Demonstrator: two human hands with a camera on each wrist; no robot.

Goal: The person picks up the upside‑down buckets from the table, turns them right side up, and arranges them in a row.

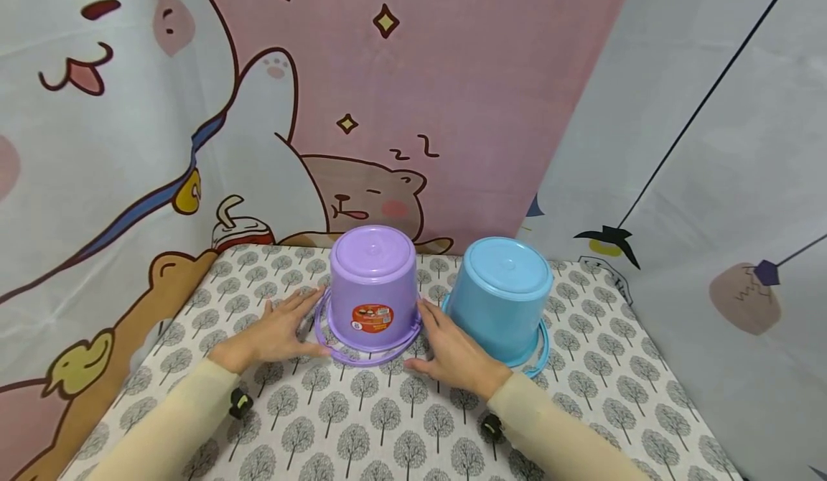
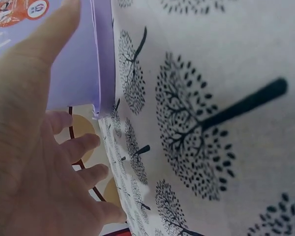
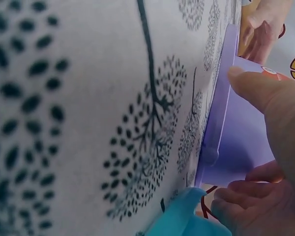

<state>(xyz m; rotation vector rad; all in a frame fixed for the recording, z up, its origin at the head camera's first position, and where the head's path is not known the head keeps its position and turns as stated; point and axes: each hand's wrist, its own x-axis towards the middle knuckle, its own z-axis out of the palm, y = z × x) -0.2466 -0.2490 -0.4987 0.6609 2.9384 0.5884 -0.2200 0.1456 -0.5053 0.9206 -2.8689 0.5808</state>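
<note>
A purple bucket (image 1: 373, 287) stands upside down on the tree-print cloth, an orange label on its side and its handle (image 1: 367, 361) lying round the rim in front. At its left side is my left hand (image 1: 278, 334), fingers spread and thumb near the handle. My right hand (image 1: 455, 352) lies along the bucket's right side with fingers extended, the fingertips by its wall. Both hands appear relaxed and grip nothing; exact contact with the wall is hard to tell. Just right of that hand, a blue bucket (image 1: 507, 301) is also upside down, its handle at the base.
White cloth with black trees (image 1: 362, 423) covers the table. A pink and white cartoon curtain (image 1: 478, 108) hangs behind and along both sides. The blue bucket stands close to the right forearm and sleeve (image 1: 549, 423).
</note>
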